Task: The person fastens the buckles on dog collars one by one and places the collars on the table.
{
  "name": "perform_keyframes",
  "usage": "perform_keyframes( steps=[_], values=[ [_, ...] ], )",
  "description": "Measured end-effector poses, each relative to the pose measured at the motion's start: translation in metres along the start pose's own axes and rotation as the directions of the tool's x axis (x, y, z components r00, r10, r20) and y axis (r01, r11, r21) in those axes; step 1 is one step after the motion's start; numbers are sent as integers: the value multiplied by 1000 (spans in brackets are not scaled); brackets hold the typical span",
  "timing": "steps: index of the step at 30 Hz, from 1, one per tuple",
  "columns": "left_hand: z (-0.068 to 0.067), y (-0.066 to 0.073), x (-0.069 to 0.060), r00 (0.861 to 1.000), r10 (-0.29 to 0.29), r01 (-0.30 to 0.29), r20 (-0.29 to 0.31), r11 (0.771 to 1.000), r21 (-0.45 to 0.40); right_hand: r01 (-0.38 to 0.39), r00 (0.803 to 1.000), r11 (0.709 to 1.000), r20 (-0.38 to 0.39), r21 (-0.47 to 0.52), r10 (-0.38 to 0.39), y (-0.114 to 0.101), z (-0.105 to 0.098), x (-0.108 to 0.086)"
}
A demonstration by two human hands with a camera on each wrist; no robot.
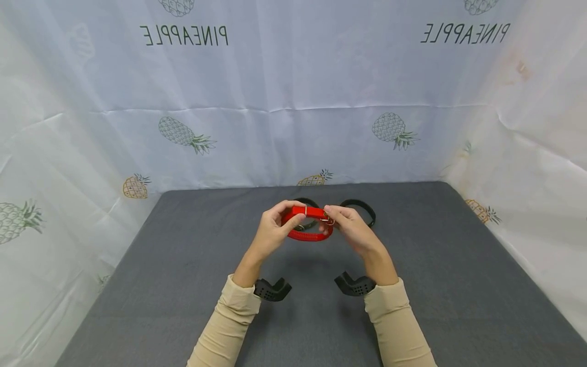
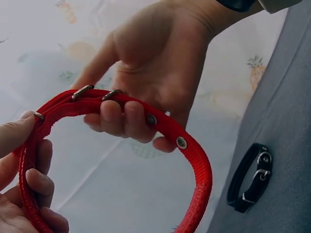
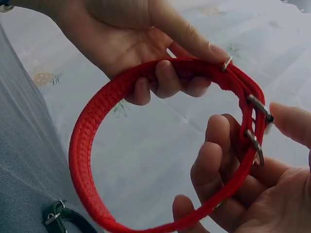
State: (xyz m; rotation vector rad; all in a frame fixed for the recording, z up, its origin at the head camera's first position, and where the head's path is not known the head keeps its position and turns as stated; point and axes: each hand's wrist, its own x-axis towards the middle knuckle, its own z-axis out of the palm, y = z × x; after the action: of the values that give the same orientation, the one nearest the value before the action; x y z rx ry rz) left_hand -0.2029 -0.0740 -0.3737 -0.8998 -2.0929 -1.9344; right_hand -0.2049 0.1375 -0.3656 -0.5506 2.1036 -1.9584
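A red collar point(image 1: 309, 237), buckled into a loop, is held up above the table by both hands. My left hand point(image 1: 270, 232) grips its left side, thumb on the metal keeper and fingers curled inside the loop, as the right wrist view shows for this hand point(image 3: 126, 34). At the buckle end, my right hand point(image 1: 355, 229) pinches the collar between thumb and fingers. In the right wrist view the thumb of that hand point(image 3: 272, 194) meets the metal buckle point(image 3: 260, 108), with a D-ring point(image 3: 255, 145) beside it. Eyelets point(image 2: 181, 142) line the strap in the left wrist view.
Two dark looped collars lie on the grey table point(image 1: 183, 265) beyond the hands: one point(image 1: 306, 201) partly hidden behind the red collar, another black one point(image 1: 357, 202) to its right. Pineapple-print curtains point(image 1: 284, 142) surround the table. Black wrist mounts point(image 1: 272, 289) sit by the sleeves.
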Motion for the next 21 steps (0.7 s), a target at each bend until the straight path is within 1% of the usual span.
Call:
perform_keyframes(
  steps=[4, 9, 12, 17, 21],
  values=[
    [-5, 1, 0, 999, -1, 1, -35, 1000, 9, 10, 1000, 1000, 15, 24, -10, 4, -3, 2],
    [-11, 1, 1, 997, -1, 0, -79, 1000, -14, 23, 998, 998, 52, 62, -27, 9, -6, 3],
    [-14, 1, 1, 995, -6, 4, -96, 1000, -27, 42, 995, 995, 81, 89, -49, 12, -7, 4],
    [-15, 1, 0, 995, -15, 12, -97, 999, -33, 99, 988, 988, 106, 122, -112, 13, -8, 5],
    [-14, 1, 1, 996, -27, 24, -81, 999, -44, 143, 981, 980, 112, 142, -159, 12, -7, 4]
  ],
)
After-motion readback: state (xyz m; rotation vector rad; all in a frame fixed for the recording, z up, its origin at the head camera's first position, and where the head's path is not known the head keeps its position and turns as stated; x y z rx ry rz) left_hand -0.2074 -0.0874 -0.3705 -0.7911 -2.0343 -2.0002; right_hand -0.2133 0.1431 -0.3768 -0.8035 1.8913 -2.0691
